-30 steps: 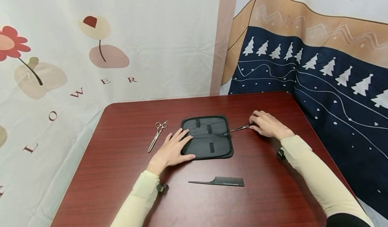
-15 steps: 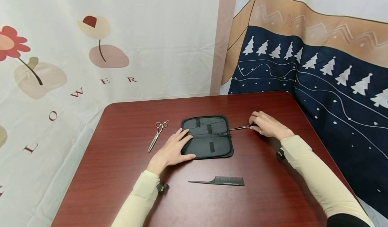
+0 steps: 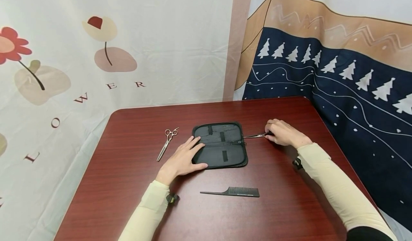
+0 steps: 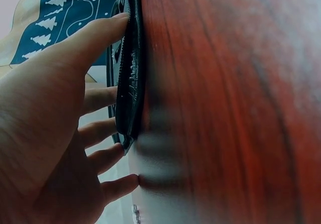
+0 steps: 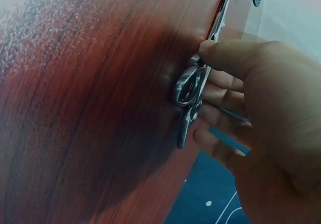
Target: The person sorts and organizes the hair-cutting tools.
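A black zip case (image 3: 210, 159) lies flat on the table, with small dark strap loops on its upper face. My left hand (image 3: 178, 161) rests on its left edge, fingers spread. In the left wrist view, the thumb touches the zipper edge of the case (image 4: 129, 78). To the right of the case, my right hand (image 3: 284, 133) pinches a pair of scissors (image 3: 255, 136) near its finger loops. The blades point at the case's right edge; I cannot tell whether the tip touches it. The right wrist view shows the scissors' loops (image 5: 186, 86) close to the tabletop, below the thumb.
Another silver pair of scissors (image 3: 163, 150) lies left of the case. A black tail comb (image 3: 243, 192) lies in front of it. The reddish-brown table (image 3: 128, 183) ends at printed cloth hangings (image 3: 180, 69) behind and to the right.
The scissors in my right hand have turned slightly and lie more level across the head view. The right hand has barely shifted, and the left hand and the case have stayed put.
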Available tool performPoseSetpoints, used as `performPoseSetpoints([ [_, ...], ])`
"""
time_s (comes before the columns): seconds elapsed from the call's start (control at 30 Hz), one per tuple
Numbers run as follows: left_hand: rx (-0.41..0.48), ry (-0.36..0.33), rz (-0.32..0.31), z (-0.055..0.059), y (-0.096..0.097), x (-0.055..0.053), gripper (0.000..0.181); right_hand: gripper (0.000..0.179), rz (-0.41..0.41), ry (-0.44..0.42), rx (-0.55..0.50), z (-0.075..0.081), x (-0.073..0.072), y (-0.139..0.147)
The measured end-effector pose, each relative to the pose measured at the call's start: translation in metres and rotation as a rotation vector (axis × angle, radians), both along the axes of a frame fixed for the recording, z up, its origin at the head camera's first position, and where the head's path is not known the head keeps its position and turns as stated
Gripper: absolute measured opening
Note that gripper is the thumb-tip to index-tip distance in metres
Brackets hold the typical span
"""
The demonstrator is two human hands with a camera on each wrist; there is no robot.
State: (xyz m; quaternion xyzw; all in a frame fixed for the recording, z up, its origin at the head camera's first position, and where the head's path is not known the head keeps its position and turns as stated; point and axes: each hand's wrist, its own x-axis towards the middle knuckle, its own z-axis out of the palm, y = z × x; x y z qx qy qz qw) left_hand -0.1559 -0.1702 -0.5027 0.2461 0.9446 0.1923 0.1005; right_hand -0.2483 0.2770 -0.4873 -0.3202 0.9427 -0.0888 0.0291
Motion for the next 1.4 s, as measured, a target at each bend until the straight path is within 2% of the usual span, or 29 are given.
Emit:
performPoseSetpoints([
  [0.3,-0.005,-0.005,-0.002,0.001,0.0,0.0,0.083,0.006,-0.018,-0.049,-0.018,-0.001,0.002,-0.002],
  [0.57,0.002,-0.008,-0.006,0.001,0.001,0.0,0.083,0.006,-0.014,-0.028,-0.026,-0.003,0.005,-0.001],
  [0.87,0.009,0.0,-0.013,-0.001,0.002,-0.002,0.082,0.004,0.017,0.05,-0.025,-0.005,0.009,0.002],
  [1.03,0.013,-0.002,-0.016,-0.002,0.001,-0.001,0.082,0.006,0.003,0.065,-0.021,-0.006,0.011,0.004],
  [1.4,0.007,0.01,-0.006,0.0,-0.001,-0.001,0.084,0.015,-0.062,0.075,-0.136,-0.004,0.02,0.002],
])
